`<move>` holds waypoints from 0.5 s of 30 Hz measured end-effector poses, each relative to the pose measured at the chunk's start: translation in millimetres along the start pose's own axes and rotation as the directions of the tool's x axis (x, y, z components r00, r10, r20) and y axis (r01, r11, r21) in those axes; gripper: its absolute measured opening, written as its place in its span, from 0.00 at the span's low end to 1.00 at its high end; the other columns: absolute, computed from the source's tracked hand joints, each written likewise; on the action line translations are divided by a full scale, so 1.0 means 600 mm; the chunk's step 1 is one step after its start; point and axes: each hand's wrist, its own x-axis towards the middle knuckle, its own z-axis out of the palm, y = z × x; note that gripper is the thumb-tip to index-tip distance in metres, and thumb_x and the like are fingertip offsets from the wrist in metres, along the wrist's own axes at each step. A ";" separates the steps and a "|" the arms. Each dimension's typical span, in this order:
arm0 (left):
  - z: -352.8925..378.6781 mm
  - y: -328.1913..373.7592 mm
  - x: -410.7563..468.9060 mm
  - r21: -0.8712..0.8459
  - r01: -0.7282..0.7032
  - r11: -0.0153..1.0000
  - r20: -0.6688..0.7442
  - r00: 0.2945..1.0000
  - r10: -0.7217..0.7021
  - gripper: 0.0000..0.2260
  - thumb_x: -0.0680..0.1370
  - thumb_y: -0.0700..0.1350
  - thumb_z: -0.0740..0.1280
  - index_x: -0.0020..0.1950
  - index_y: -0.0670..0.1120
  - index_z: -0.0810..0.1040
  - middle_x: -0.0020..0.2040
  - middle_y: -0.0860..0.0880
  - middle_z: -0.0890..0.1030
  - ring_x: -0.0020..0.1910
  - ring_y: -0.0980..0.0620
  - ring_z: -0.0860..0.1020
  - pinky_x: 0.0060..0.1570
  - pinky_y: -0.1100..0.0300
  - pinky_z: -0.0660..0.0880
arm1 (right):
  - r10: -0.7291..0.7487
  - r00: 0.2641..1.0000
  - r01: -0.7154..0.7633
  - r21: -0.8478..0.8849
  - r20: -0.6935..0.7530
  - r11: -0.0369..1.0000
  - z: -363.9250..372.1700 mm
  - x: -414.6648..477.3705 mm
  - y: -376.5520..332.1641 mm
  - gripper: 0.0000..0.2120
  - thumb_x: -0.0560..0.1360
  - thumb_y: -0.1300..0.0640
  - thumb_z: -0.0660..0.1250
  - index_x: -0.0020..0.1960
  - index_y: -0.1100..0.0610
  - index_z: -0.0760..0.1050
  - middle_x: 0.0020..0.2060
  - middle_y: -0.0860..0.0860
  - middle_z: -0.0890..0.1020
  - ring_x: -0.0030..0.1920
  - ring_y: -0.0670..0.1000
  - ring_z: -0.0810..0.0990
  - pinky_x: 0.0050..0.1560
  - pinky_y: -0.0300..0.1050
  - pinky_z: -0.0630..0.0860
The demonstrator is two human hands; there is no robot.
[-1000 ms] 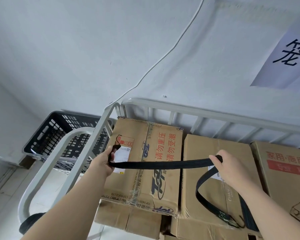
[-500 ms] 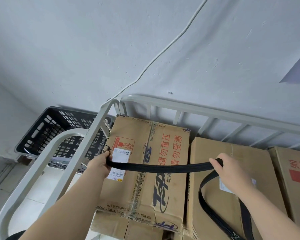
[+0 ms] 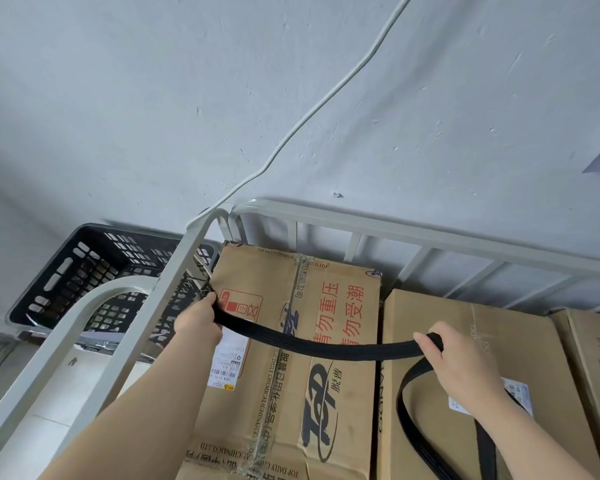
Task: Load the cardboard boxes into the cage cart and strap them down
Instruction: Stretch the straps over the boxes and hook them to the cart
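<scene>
- Black woven strap (image 3: 326, 349) sags across the brown printed cardboard box (image 3: 278, 410), which sits in the pale grey metal cage cart (image 3: 430, 237) beside a plainer cardboard box (image 3: 499, 323).
- Left hand (image 3: 198, 323) is curled tight round the strap's end at the cart's side bars. A hook there seems likely, but the fingers hide it.
- Right hand (image 3: 458, 368) is closed round the strap above the plainer box.
- Risk: with this slack, the end could slip off the bar, or the strap could ride off a box edge.
- Room: the wall is close behind the cart and a black slotted plastic crate (image 3: 84, 271) crowds the left, so the free space is above the boxes.
</scene>
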 end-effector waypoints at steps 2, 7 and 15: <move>0.004 -0.012 -0.027 0.051 -0.008 0.999 0.048 0.999 0.006 0.04 0.76 0.42 0.70 0.43 0.43 0.78 0.40 0.49 0.80 0.23 0.57 0.77 0.28 0.61 0.76 | 0.024 1.000 -0.024 0.010 -0.007 1.000 -0.009 -0.012 0.011 0.13 0.78 0.44 0.58 0.37 0.48 0.65 0.27 0.48 0.75 0.29 0.48 0.73 0.28 0.43 0.65; 0.011 -0.034 -0.132 0.136 -0.060 0.989 0.171 0.985 0.037 0.06 0.77 0.39 0.68 0.39 0.41 0.78 0.41 0.46 0.80 0.38 0.51 0.78 0.43 0.56 0.79 | 0.113 0.994 -0.113 0.018 0.000 0.993 -0.057 -0.073 0.040 0.15 0.78 0.42 0.57 0.40 0.51 0.68 0.31 0.49 0.76 0.31 0.49 0.75 0.28 0.42 0.67; 0.006 -0.100 -0.360 0.258 0.010 0.966 0.342 0.934 -0.101 0.06 0.79 0.43 0.64 0.45 0.42 0.76 0.43 0.45 0.80 0.42 0.50 0.79 0.43 0.57 0.75 | 0.077 0.995 -0.083 0.089 0.066 0.993 -0.180 -0.239 0.081 0.15 0.76 0.36 0.57 0.40 0.46 0.69 0.32 0.47 0.77 0.33 0.48 0.77 0.33 0.41 0.69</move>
